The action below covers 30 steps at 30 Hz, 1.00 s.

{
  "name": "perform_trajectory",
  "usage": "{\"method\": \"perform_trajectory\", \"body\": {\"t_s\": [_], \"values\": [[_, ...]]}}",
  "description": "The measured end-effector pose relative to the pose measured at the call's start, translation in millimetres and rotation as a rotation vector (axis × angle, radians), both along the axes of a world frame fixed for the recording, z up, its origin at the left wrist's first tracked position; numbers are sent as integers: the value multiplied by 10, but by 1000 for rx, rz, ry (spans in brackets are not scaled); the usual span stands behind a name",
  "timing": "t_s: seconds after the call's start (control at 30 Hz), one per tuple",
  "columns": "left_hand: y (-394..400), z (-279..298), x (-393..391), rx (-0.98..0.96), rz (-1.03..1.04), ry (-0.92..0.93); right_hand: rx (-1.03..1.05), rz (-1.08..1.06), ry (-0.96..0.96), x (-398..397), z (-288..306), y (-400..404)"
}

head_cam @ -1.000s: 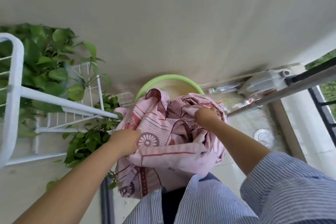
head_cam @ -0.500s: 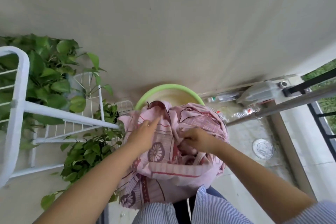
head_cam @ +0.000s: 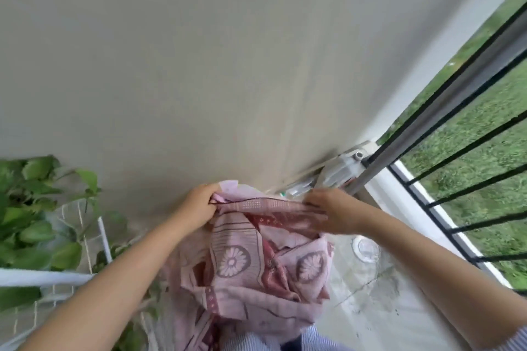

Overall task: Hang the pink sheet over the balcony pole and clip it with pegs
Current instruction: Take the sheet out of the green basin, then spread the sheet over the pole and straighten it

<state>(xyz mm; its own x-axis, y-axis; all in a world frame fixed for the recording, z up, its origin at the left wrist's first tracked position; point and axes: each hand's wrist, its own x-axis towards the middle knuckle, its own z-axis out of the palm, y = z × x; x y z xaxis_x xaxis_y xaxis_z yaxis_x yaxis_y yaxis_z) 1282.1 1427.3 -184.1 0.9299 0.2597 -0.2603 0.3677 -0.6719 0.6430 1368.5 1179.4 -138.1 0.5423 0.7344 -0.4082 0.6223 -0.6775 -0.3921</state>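
The plain beige wall (head_cam: 228, 65) fills most of the view, and we stand close before it, looking down along it. To the right we see the black balcony railing (head_cam: 470, 191) with green grass (head_cam: 490, 128) beyond its bars, and in front of it the grey balcony pole (head_cam: 445, 111), which runs diagonally from the upper right down toward the foot of the wall. The pink sheet (head_cam: 256, 271), patterned with round flower motifs and darker red bands, hangs bunched in the lower centre of the view, held up in front of our striped shirt (head_cam: 313, 342); it is not on the pole, which lies apart from it to the right. At the left we note a leafy green plant (head_cam: 31, 208) growing through a white wire rack (head_cam: 57, 276). The grey balcony floor (head_cam: 370, 299), with a round drain cover (head_cam: 366, 248), shows to the right of the cloth. Our left hand (head_cam: 201, 205) has its grip clenched on the sheet's upper hem at the left end, while our right hand (head_cam: 333, 212) grasps the same hem further right, fingers laid over the fabric, so that the edge is stretched between the two hands. Some blurred plastic containers (head_cam: 339, 174) lie at the base of the wall behind the right hand; we cannot make out their details.
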Motion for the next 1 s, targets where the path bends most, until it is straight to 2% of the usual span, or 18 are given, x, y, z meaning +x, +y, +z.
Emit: {"method": "perform_trajectory", "body": {"t_s": [0.07, 0.13, 0.23, 0.33, 0.43, 0.5, 0.57, 0.67, 0.83, 1.0], "values": [[37, 475, 131, 2, 54, -245, 20, -47, -121, -50, 197, 38], [17, 907, 295, 19, 113, -482, 227, -184, -224, -108, 553, 94], [-111, 1574, 495, 73, 113, -687, 538, -427, -378, -169, 1323, 110], [-273, 2142, 655, 153, -63, -953, 769, -597, -561, -257, 2144, 49], [-440, 2657, 883, 285, -174, -1123, 868, -723, -762, -271, 2776, -151], [-647, 3063, 954, 385, -214, -1214, 906, -812, -898, -333, 3160, -371], [-913, 3456, 981, 406, -239, -1271, 957, -874, -1032, -486, 3557, -602], [-1308, 3968, 996, 415, -192, -1383, 1002, -870, -1092, -716, 4029, -828], [-1728, 4122, 1140, 545, -137, -1473, 963, -843, -1029, -877, 4218, -1031], [-2001, 4393, 1230, 603, -183, -1580, 958, -956, -1219, -956, 4586, -1436]]}}
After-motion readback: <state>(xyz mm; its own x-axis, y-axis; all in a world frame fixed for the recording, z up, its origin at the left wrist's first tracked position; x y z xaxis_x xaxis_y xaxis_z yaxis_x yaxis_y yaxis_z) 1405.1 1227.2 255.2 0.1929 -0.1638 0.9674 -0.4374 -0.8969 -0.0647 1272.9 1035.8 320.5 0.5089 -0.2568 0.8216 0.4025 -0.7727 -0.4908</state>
